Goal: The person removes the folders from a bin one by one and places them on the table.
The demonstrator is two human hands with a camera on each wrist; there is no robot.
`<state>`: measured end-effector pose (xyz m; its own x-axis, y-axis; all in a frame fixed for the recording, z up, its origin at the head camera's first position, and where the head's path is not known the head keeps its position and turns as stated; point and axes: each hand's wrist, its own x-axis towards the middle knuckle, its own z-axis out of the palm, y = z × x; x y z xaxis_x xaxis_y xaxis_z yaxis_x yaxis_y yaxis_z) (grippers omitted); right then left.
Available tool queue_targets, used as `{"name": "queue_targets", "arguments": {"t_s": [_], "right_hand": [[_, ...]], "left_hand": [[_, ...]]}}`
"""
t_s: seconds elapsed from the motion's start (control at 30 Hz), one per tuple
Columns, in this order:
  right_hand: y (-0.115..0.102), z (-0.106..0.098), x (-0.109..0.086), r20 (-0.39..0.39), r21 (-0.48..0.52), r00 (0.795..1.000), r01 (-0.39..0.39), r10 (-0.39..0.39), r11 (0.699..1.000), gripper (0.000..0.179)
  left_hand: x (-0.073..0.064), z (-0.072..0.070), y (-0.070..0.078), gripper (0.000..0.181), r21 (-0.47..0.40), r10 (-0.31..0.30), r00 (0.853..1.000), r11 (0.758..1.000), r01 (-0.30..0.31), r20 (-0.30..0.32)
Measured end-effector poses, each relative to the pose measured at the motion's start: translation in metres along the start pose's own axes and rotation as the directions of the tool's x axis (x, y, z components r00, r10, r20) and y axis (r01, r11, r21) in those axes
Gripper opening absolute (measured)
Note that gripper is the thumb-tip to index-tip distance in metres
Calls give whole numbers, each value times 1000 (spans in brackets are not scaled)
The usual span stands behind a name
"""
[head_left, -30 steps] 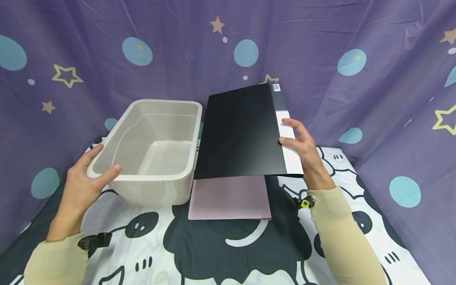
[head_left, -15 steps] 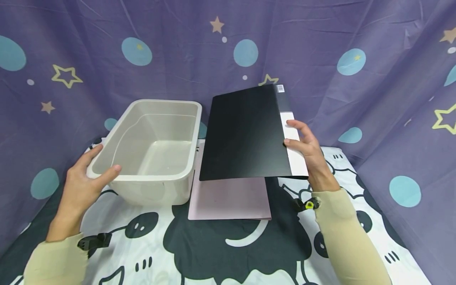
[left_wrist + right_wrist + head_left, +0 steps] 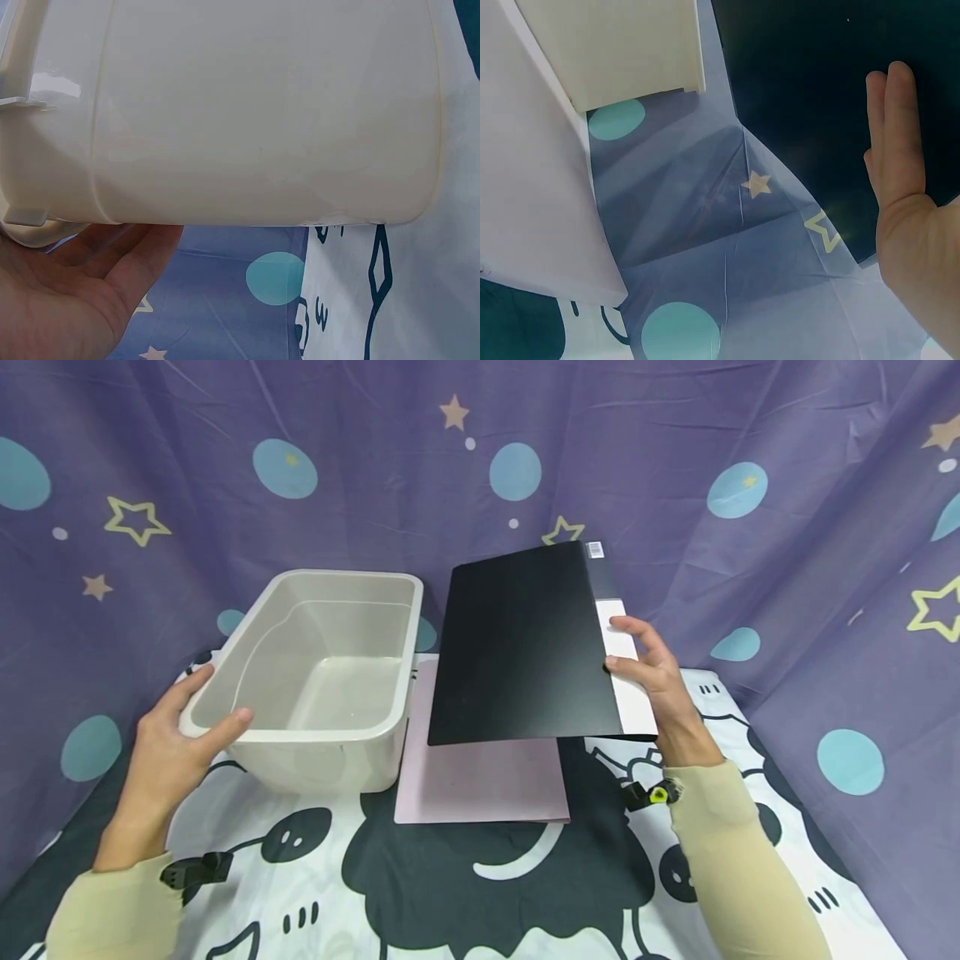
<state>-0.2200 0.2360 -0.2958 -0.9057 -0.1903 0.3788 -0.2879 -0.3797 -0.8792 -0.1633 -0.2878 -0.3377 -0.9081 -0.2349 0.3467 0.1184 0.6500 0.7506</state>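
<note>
My left hand [image 3: 168, 752] holds the near left corner of a deep off-white plastic bin [image 3: 330, 764], its thumb over the rim. In the left wrist view the fingers [image 3: 142, 262] lie against the far side of the bin. A large black folder [image 3: 525, 643] with a white spine label is in my right hand [image 3: 660, 685]. The thumb presses its top face by the spine; the right wrist view has other fingers [image 3: 904, 142] flat along its underside. The folder is tilted above a pale pink folder [image 3: 480, 781], partly covering it. No contents show inside the bin.
A sheep-patterned black and white cloth [image 3: 420, 893] covers the table. Close behind and to both sides hangs a purple curtain [image 3: 375, 468] with stars and blue dots. The pink folder lies right beside the bin.
My right hand has shifted the black folder to the right and slightly towards me, away from the bin. More of the pink folder's left side shows. My left hand has stayed on the bin.
</note>
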Motion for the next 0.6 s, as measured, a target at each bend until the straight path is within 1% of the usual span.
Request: {"name": "queue_targets", "arguments": {"t_s": [0.2,0.33,0.47,0.6], "right_hand": [[-1,-5,-3,4,-4,1000,1,-1,1000,47],[-1,-7,-4,3,-26,1000,0,0,1000,47],[-1,-10,-5,-4,-76,1000,8,-8,997,46],[-3,-14,-7,-12,-80,1000,11,-11,997,46]], "left_hand": [[1,-1,1,81,36,6,1000,999,-5,-12],[0,-4,0,81,38,-7,1000,999,8,-8],[1,-4,0,80,36,-12,1000,999,12,-4],[1,-1,0,81,14,-8,1000,1000,8,6]]}}
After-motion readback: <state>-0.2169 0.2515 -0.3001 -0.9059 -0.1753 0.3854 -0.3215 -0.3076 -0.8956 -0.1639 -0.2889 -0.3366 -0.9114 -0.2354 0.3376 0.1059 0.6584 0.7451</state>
